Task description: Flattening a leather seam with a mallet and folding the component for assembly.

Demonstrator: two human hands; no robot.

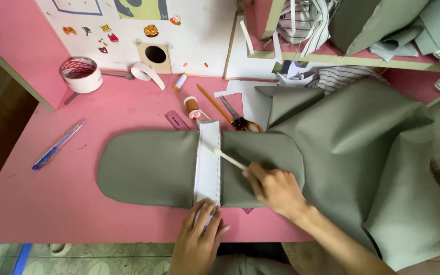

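On the pink desk (77, 203), grey-green fabric (148, 168) lies mid-frame. The left hand (199, 239) presses flat on the white strip (208, 163); the right hand (276, 188) grips a thin white stick (230, 160), best drawn steadily along the strip's edge.

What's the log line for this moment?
left hand: pressing white strip | right hand: white stick tip on strip | grey-green fabric underneath

White strip (208, 165) lies flat across grey-green fabric (148, 165); thin white stick (230, 160) angled onto it.
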